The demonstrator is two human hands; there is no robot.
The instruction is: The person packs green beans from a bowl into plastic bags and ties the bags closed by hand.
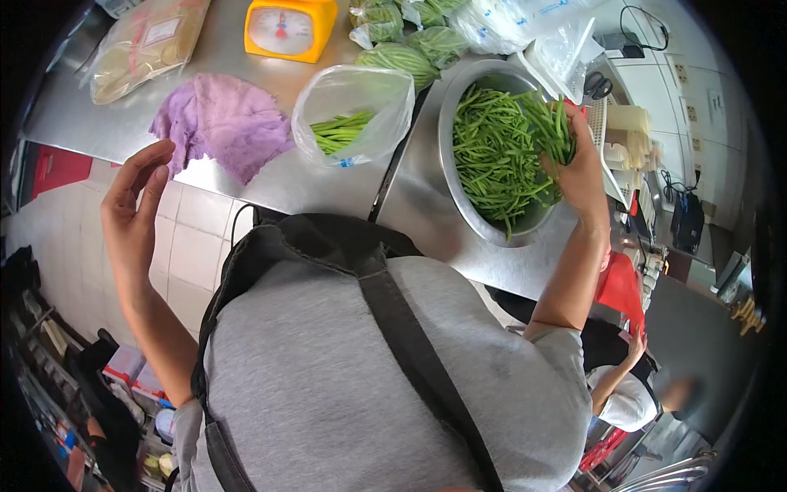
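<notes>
Cut green beans (496, 152) fill much of a large steel bowl (448, 156) on the counter. At the bowl's right side my right hand (580, 168) grips a bunch of green beans (551, 129), its fingers partly hidden behind them. My left hand (138, 182) is raised near the counter's front edge, left of a purple cloth (220, 123), with nothing in it and its fingers loosely curved, apart from the thumb. Between cloth and bowl stands an open clear plastic bag (385, 102) with some green beans (340, 131) inside.
A yellow dial scale (288, 29) stands at the back. Bagged green vegetables (402, 61) lie behind the bowl, and a packed bag (152, 49) sits at the far left. White baskets (611, 152) line the bowl's right. Another person (623, 394) holds something red at the lower right.
</notes>
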